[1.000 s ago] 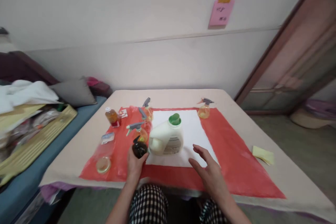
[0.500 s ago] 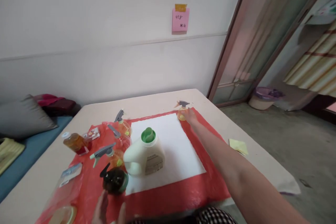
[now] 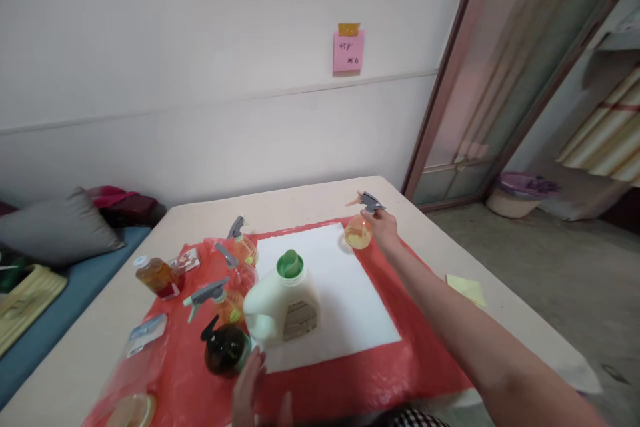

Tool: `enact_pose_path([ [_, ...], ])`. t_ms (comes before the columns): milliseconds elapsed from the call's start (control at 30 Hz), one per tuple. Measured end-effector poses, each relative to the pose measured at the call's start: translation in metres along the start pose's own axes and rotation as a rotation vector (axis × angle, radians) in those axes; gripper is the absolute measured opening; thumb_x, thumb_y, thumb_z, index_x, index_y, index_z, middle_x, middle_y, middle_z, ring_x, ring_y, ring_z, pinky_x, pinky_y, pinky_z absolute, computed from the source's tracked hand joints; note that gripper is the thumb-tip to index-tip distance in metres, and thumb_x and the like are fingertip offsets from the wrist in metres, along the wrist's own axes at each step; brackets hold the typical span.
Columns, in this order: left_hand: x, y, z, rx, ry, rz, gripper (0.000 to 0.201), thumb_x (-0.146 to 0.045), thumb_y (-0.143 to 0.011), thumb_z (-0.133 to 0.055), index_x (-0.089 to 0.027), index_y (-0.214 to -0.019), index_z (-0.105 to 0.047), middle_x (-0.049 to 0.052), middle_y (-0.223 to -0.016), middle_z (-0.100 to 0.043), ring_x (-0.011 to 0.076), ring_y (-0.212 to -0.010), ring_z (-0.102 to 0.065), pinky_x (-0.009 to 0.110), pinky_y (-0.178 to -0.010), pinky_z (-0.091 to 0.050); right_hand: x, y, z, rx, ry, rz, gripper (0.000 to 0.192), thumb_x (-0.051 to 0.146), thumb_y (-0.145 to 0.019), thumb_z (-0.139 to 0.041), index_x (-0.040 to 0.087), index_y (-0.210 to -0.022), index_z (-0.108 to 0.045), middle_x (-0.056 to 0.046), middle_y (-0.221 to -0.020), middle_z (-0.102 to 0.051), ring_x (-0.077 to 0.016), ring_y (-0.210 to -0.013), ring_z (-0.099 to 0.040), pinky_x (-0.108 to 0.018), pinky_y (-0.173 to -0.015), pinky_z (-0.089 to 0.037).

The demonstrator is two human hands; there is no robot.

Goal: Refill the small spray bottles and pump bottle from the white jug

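The right hand [image 3: 384, 227] is reaching across to the upper centre-right of the frame, its fingers closing around the small yellow spray bottle [image 3: 359, 232] with the grey trigger head. That bottle is sitting at the far right corner of the white sheet [image 3: 340, 300], where the sheet is meeting the red mat [image 3: 415, 347]; whether its base is touching the surface cannot be told.

The left hand [image 3: 250, 393] is showing at the lower centre edge of the frame with fingers spread apart and gripping nothing, its fingertips lying just beside the dark brown spray bottle [image 3: 223, 349].

The white jug [image 3: 283, 307] with the green cap is standing upright on the near left part of the white sheet. More spray bottles with grey triggers [image 3: 215, 293] are clustering to the left of the jug on the red mat. An amber bottle [image 3: 155, 275] is lying tilted near the left edge of the mat. A yellow cloth [image 3: 465, 288] is resting on the table [image 3: 300, 200] at centre right. A pink note [image 3: 349, 51] is sticking to the wall, upper centre
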State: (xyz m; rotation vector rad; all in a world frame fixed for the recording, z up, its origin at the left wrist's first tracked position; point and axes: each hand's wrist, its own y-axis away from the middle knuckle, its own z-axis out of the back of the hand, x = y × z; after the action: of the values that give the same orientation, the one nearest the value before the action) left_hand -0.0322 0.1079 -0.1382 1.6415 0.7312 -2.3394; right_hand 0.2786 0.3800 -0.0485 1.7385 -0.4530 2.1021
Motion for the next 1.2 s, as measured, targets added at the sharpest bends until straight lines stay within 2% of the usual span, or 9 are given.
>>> enact_pose_path([
  [133, -0.051, 0.021, -0.026, 0.088, 0.061, -0.185, 0.054, -0.038, -0.088, -0.060, -0.027, -0.139, -0.044, 0.015, -0.140, -0.052, 0.0327, -0.133, -0.050, 0.054, -0.107, -0.047, 0.035, 0.072, 0.035, 0.045, -0.084, 0.109, 0.037, 0.044, -0.077, -0.076, 0.010, -0.093, -0.073, -0.004, -0.087, -0.073, -0.0218, -0.088, -0.064, -0.032, -0.081, -0.050],
  [333, -0.092, 0.028, -0.051, 0.207, 0.032, -0.299, 0.087, -0.044, -0.076, -0.077, -0.027, -0.143, -0.025, 0.020, -0.160, -0.021, 0.0397, -0.150, -0.020, 0.060, -0.118, -0.027, 0.065, 0.205, 0.055, 0.140, -0.274, 0.035, 0.042, 0.054, -0.070, -0.078, 0.014, -0.083, -0.075, -0.006, -0.085, -0.075, -0.0212, -0.081, -0.066, -0.031, -0.073, -0.052],
  [500, -0.087, 0.046, -0.051, 0.019, 0.150, -0.335, 0.082, -0.044, -0.067, -0.083, -0.030, -0.133, -0.037, 0.017, -0.140, -0.046, 0.0375, -0.134, -0.046, 0.055, -0.108, -0.043, 0.059, 0.277, 0.053, 0.228, -0.457, -0.148, 0.040, 0.052, -0.065, -0.082, 0.016, -0.082, -0.079, -0.011, -0.088, -0.077, -0.0269, -0.088, -0.070, -0.034, -0.075, -0.056],
  [667, -0.099, 0.053, -0.024, 0.421, 0.637, 0.114, 0.091, -0.057, -0.062, -0.081, -0.033, -0.140, -0.040, 0.011, -0.137, -0.057, 0.0356, -0.127, -0.054, 0.054, -0.109, -0.043, 0.058, 0.290, 0.052, 0.383, -0.564, -0.105, 0.034, 0.047, -0.063, -0.085, 0.019, -0.081, -0.080, -0.012, -0.096, -0.078, -0.0312, -0.100, -0.070, -0.042, -0.091, -0.054],
  [800, -0.115, 0.041, 0.001, 0.790, 0.921, 0.501, 0.078, -0.082, -0.065, -0.063, -0.024, -0.116, -0.066, 0.013, -0.105, -0.073, 0.0361, -0.102, -0.068, 0.055, -0.090, -0.053, 0.076, 0.290, 0.050, 0.534, -0.634, -0.049, 0.041, 0.052, -0.055, -0.088, 0.018, -0.076, -0.078, -0.012, -0.088, -0.077, -0.0303, -0.086, -0.070, -0.044, -0.084, -0.055],
  [900, -0.118, 0.039, 0.008, 0.978, 1.170, 0.748, 0.083, -0.085, -0.075, -0.047, -0.016, -0.113, -0.071, 0.015, -0.109, -0.074, 0.0324, -0.100, -0.070, 0.045, -0.086, -0.055, 0.092, 0.296, 0.042, 0.461, -0.705, -0.101, 0.042, 0.051, -0.055, -0.089, 0.018, -0.078, -0.077, -0.009, -0.081, -0.075, -0.0237, -0.079, -0.069, -0.037, -0.078, -0.055],
  [967, -0.118, 0.042, 0.007, 0.903, 1.386, 0.890, 0.067, -0.072, -0.084, -0.053, -0.018, -0.123, -0.067, 0.011, -0.121, -0.071, 0.0269, -0.104, -0.070, 0.036, -0.085, -0.055, 0.098, 0.303, 0.033, 0.376, -0.743, -0.166, 0.039, 0.047, -0.056, -0.090, 0.018, -0.077, -0.075, -0.006, -0.078, -0.075, -0.0198, -0.076, -0.068, -0.033, -0.076, -0.055],
  [1033, -0.117, 0.044, 0.004, 0.666, 1.483, 0.920, 0.046, -0.054, -0.092, -0.055, -0.022, -0.123, -0.066, 0.008, -0.117, -0.073, 0.0219, -0.094, -0.072, 0.030, -0.075, -0.056, 0.100, 0.308, 0.023, 0.352, -0.754, -0.213, 0.037, 0.045, -0.058, -0.091, 0.017, -0.077, -0.074, -0.005, -0.079, -0.074, -0.0175, -0.075, -0.068, -0.030, -0.074, -0.054],
  [1200, -0.119, 0.028, 0.010, 0.300, 1.308, 0.948, 0.038, -0.044, -0.088, -0.064, -0.017, -0.115, -0.067, 0.009, -0.098, -0.076, 0.0206, -0.074, -0.072, 0.030, -0.063, -0.057, 0.108, 0.301, 0.011, 0.271, -0.894, -0.172, 0.033, 0.042, -0.068, -0.086, 0.021, -0.091, -0.074, -0.003, -0.095, -0.075, -0.0175, -0.093, -0.068, -0.031, -0.081, -0.055],
])
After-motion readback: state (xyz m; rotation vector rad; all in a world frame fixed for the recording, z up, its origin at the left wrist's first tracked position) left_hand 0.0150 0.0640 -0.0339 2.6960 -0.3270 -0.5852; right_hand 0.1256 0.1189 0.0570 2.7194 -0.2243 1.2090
